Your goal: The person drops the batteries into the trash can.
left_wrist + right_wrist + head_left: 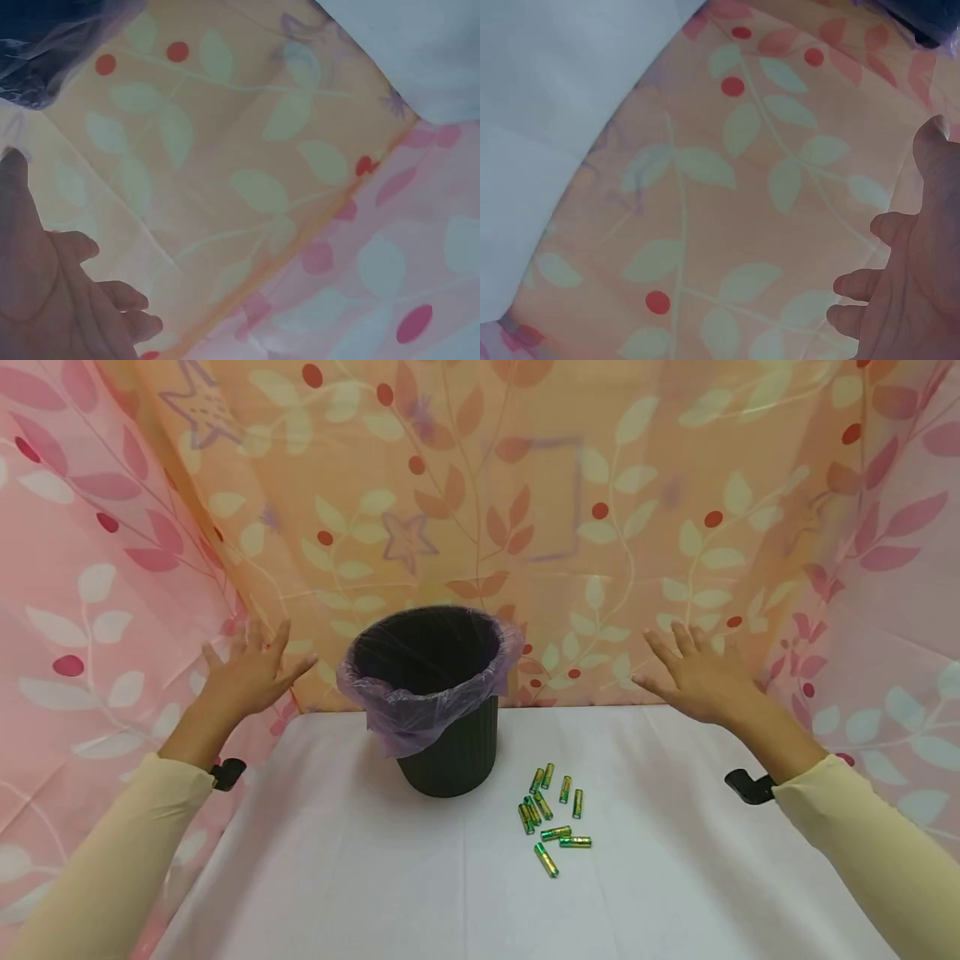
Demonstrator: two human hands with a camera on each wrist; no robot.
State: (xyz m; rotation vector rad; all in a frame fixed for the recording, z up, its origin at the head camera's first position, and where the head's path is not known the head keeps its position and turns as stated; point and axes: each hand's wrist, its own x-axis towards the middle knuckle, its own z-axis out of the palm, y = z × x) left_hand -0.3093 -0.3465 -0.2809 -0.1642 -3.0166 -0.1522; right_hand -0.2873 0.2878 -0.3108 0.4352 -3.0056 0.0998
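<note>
My left hand [251, 672] is raised with fingers spread, to the left of a black bin [453, 756], and holds nothing. On the other side my right hand [697, 677] is lifted the same way, fingers apart and free of any object. A thin purple bag [408, 714] lines the bin and folds over its rim. Several green and gold batteries [547, 860] lie loosely scattered on the table, right of the bin and in front of it. In the left wrist view the bagged bin [45, 52] shows in the upper left corner, past the hand's thumb.
A white cloth covers the table [375, 877]. Behind it hangs an orange leaf-patterned curtain [480, 468], with a pink curtain [67, 610] along the left side and another pink one [900, 610] on the right. Each wrist wears a black strap mount [750, 787].
</note>
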